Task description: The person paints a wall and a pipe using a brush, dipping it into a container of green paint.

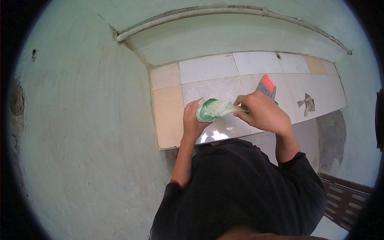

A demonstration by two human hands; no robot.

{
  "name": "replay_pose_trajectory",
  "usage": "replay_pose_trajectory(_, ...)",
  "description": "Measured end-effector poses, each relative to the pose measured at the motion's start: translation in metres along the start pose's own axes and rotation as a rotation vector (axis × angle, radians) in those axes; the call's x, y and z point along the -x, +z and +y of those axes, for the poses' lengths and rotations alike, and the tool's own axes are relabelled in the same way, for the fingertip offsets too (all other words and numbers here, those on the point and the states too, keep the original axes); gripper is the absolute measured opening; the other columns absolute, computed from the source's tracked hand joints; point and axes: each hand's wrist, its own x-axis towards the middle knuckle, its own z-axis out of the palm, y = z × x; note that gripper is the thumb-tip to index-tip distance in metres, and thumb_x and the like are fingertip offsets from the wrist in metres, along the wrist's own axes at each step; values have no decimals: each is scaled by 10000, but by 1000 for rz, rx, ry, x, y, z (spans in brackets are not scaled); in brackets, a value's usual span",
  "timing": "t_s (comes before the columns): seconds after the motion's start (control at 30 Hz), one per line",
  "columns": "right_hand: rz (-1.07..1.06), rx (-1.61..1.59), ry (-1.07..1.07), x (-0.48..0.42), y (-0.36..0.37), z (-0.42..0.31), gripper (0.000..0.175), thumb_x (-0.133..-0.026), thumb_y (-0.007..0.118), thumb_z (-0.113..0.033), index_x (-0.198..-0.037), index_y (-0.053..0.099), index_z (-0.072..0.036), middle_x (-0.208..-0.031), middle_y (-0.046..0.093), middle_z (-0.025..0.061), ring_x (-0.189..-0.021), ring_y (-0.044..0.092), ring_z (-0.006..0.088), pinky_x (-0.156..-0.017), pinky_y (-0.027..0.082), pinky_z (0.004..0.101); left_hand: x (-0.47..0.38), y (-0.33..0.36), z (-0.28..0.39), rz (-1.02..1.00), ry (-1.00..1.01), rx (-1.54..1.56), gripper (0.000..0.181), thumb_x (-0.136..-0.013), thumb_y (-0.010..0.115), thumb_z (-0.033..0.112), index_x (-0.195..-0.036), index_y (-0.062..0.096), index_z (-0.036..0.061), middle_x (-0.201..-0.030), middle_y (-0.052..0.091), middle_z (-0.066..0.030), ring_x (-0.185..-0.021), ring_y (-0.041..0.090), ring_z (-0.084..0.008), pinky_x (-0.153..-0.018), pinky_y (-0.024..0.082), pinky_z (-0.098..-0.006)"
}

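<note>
My left hand (193,118) is wrapped around a small tub of pale green paint (205,115), its opening tilted towards the right. In my right hand (255,111) is the handle of a paintbrush (226,108) smeared with pale green paint; its bristles are at the tub's mouth. Just beyond my right hand, a brush with red and grey bristles (267,85) lies on the tiled ledge (168,105). Farther right on the ledge are putty knives or scrapers (306,105), lying across one another.
Pale green walls (90,120) stand to the left, behind and to the right of the ledge. A pipe (192,13) runs along the back wall above it. Lower right is a brown slatted wooden piece (345,199). A small hole (279,56) shows at the ledge's back.
</note>
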Motion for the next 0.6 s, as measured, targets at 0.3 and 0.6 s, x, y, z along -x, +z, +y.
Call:
replay_pose_trajectory(0.3,62,104,-169,-31,58,-26,171,-889,737,-57,-969,629,48,-956,635,223,-882,664,447,-789,541,508,4,-11,10,-68,56,94,822,-596,982,135,-1343,646,61,-1334,702,-122,-1247,625,-377,-1064,497,-479)
replay_pose_trajectory(0.6,247,-18,-372,-23,63,-21,124,-878,743,-48,-936,645,1,-885,667,155,-836,693,374,-710,555,461,12,-20,15,-117,-19,176,893,-532,1000,84,-1348,640,65,-1384,683,-127,-1268,624,-361,-1080,521,-458)
